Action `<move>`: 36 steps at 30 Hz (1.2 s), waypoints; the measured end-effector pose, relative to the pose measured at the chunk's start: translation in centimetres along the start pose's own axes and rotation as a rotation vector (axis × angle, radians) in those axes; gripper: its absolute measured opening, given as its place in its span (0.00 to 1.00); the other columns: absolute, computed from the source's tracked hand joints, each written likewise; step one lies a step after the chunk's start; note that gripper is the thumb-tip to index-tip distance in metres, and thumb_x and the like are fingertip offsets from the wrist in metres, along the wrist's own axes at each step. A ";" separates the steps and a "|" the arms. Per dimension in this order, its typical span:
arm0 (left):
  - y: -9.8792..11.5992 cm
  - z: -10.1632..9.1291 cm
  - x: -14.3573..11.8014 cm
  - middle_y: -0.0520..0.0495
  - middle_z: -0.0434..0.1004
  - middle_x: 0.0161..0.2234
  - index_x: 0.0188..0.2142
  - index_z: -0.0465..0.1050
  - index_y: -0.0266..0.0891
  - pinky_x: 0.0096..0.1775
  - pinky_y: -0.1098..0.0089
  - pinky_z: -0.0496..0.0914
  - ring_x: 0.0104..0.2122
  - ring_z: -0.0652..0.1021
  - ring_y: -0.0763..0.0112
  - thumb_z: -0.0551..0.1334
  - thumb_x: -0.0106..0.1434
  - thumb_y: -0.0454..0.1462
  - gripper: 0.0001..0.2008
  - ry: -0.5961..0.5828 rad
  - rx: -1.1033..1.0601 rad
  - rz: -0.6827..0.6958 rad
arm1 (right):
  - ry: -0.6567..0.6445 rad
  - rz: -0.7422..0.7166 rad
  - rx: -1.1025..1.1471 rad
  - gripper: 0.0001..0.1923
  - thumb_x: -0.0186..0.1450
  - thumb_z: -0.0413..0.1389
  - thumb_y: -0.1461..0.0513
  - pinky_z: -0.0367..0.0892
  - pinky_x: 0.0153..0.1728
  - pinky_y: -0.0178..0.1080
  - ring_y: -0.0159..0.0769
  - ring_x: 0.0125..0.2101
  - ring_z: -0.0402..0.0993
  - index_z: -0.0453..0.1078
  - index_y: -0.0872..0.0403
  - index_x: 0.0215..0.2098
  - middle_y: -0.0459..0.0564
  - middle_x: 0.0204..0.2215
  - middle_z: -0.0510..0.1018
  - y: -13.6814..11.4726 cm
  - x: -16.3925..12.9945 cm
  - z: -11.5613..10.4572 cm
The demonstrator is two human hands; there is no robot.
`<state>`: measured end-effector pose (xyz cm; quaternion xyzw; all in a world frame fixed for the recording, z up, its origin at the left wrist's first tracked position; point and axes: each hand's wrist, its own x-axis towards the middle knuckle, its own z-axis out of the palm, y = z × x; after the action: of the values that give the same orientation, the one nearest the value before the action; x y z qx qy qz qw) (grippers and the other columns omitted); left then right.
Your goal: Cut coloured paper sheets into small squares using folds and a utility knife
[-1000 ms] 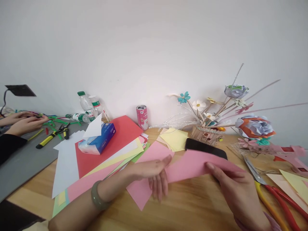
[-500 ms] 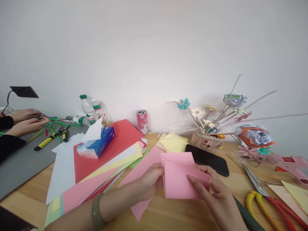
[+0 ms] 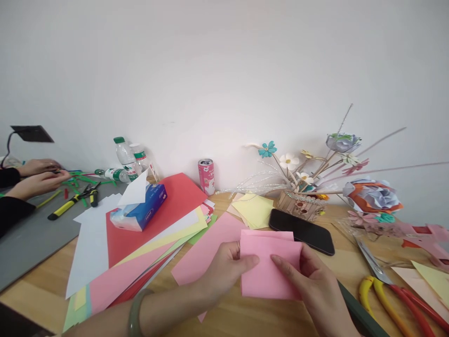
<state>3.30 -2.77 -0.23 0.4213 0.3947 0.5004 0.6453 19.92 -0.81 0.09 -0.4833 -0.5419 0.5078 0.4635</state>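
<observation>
Between my two hands is a folded pink sheet of paper (image 3: 268,281), held up over the table, its back layer showing above the front one. My left hand (image 3: 231,264) pinches its left edge, thumb on the front face and fingers behind. At the right side my right hand (image 3: 308,281) grips it, thumb laid on the front and fingers curled behind. Beneath and left of my hands lies a larger pink sheet (image 3: 210,248) on the wooden table. A black phone (image 3: 303,232) rests just behind my right hand.
On the left are a blue tissue box (image 3: 147,206), fanned coloured paper (image 3: 133,276) and a co-worker's hands (image 3: 45,178) near pliers (image 3: 72,206). A pink can (image 3: 206,176) stands at the wall. Scissors (image 3: 377,276), a flower basket (image 3: 301,204) and a pink glue gun (image 3: 424,238) sit right.
The pink paper has come slightly lower, and its front flap now lies flatter over the back layer. My left thumb has moved onto its front face.
</observation>
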 end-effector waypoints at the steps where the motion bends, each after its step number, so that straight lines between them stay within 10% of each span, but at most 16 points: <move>1: -0.1 0.0 0.0 0.46 0.76 0.29 0.32 0.77 0.32 0.35 0.71 0.64 0.30 0.73 0.69 0.69 0.51 0.47 0.19 0.002 0.014 0.005 | 0.011 -0.008 0.016 0.25 0.52 0.62 0.49 0.72 0.31 0.39 0.42 0.37 0.75 0.67 0.52 0.43 0.51 0.39 0.78 -0.1 0.0 0.0; 6: -0.5 -0.2 0.0 0.48 0.72 0.25 0.28 0.75 0.31 0.32 0.72 0.61 0.27 0.70 0.71 0.68 0.50 0.51 0.22 0.058 0.026 -0.038 | 0.077 0.041 0.083 0.37 0.52 0.62 0.48 0.72 0.26 0.39 0.42 0.33 0.76 0.59 0.51 0.56 0.52 0.38 0.79 -0.8 0.0 -0.2; 16: 0.0 -0.5 0.4 0.52 0.66 0.23 0.24 0.70 0.35 0.31 0.72 0.61 0.25 0.67 0.74 0.69 0.49 0.48 0.18 0.183 0.022 0.110 | 0.023 0.086 0.148 0.21 0.49 0.64 0.50 0.71 0.34 0.38 0.44 0.39 0.74 0.72 0.51 0.37 0.50 0.38 0.79 -1.1 -0.1 -0.2; 36: 0.1 -0.6 0.4 0.55 0.58 0.19 0.18 0.62 0.36 0.26 0.73 0.57 0.21 0.60 0.78 0.68 0.49 0.48 0.21 0.237 0.088 0.088 | 0.030 0.166 0.181 0.17 0.51 0.63 0.49 0.65 0.28 0.32 0.34 0.30 0.71 0.73 0.51 0.32 0.46 0.30 0.78 -1.8 -0.8 0.2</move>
<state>2.81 -2.24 -0.35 0.4041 0.4709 0.5567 0.5523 19.67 -1.69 1.89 -0.4904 -0.4450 0.5838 0.4698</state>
